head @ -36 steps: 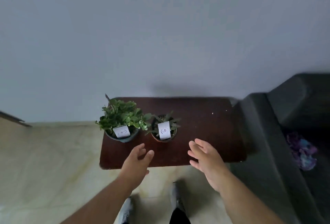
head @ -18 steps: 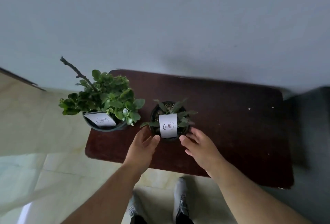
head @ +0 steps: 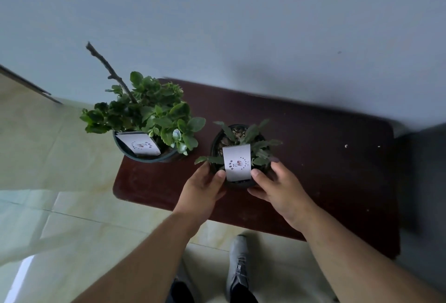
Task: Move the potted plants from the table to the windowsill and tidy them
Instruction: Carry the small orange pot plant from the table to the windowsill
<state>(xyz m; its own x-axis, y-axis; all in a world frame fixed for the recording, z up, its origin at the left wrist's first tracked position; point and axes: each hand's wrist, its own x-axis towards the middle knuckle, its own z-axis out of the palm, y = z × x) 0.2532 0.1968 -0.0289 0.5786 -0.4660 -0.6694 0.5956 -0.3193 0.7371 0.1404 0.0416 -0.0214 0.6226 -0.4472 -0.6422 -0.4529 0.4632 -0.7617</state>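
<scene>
Two potted plants stand on a dark brown table point(head: 325, 158). The small pot point(head: 237, 183) holds a spiky green succulent and carries a white label on its front. My left hand point(head: 202, 187) clasps its left side and my right hand point(head: 275, 185) clasps its right side, thumbs at the label's edges. The pot still rests on the table. A larger leafy plant point(head: 149, 119) in a dark pot with a tilted white label and a bare twig stands at the table's left end, untouched.
A pale wall rises right behind the table. Light tiled floor point(head: 60, 170) spreads to the left and below, where my grey shoes point(head: 237, 271) stand. A dark grey sofa edge point(head: 424, 170) borders the table on the right.
Both hands moved forward from the table's near edge and closed around the small pot. The view came closer to the table.
</scene>
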